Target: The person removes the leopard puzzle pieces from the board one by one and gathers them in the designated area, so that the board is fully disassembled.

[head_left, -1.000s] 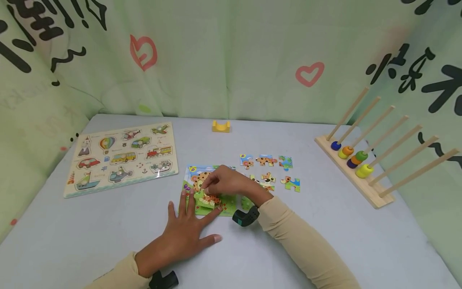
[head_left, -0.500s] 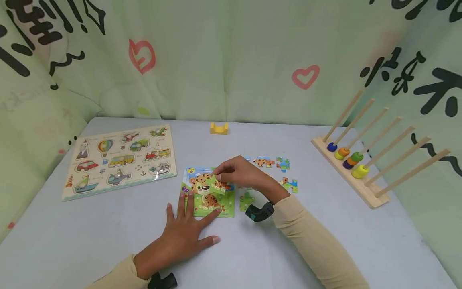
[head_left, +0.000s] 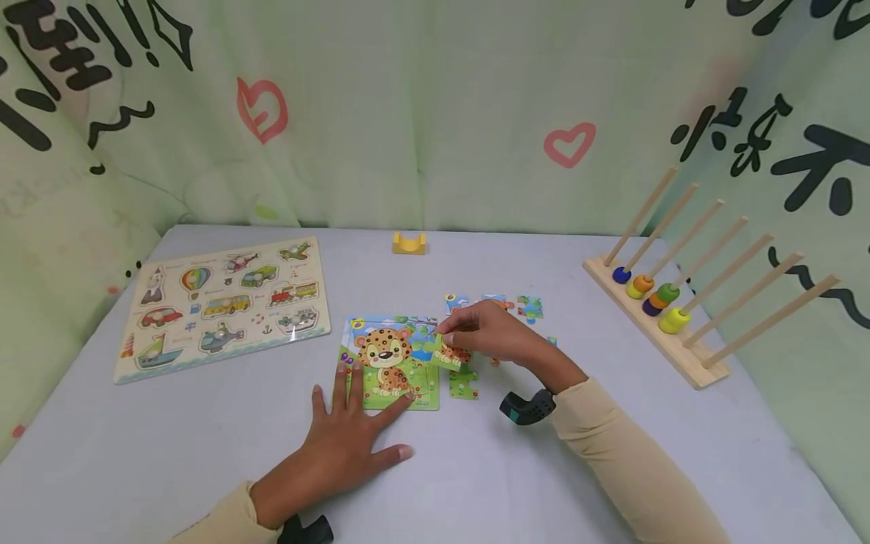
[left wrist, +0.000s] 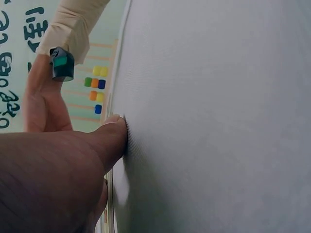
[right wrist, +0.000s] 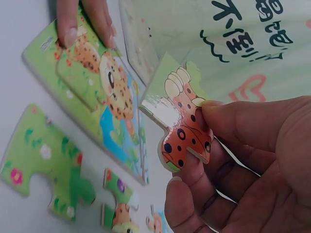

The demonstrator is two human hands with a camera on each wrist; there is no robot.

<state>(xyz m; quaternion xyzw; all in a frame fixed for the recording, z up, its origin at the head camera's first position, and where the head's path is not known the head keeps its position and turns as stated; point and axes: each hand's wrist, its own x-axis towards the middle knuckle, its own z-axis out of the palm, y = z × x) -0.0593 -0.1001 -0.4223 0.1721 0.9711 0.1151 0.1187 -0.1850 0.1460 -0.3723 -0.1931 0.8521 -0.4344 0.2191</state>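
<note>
A square puzzle board (head_left: pixel 424 399) with a spotted leopard cub picture lies flat on the table. My left hand (head_left: pixel 347 453) is spread, its fingertips resting on the board's lower part. To the right of the board, my right hand (head_left: pixel 492 332) pinches a puzzle piece (right wrist: pixel 187 131) between thumb and fingers. That piece shows green ground and an orange spotted body with pale toes; it is held up, tilted, near the board's right edge. A loose green puzzle piece (head_left: pixel 464 385) lies beside the board, below the right hand. In the left wrist view, the left thumb (left wrist: pixel 114 138) is at the tabletop.
More loose puzzle pieces (head_left: pixel 530 307) lie behind the right hand, partly hidden by it. A vehicle picture board (head_left: pixel 224 306) is at the left, a small yellow block (head_left: pixel 409 243) at the back. A wooden peg rack (head_left: pixel 703 363) with coloured beads stands right. Curtains surround the table.
My right hand has drawn the puzzle piece up from the cub picture and off to the right, uncovering the picture. My left hand has stayed in place.
</note>
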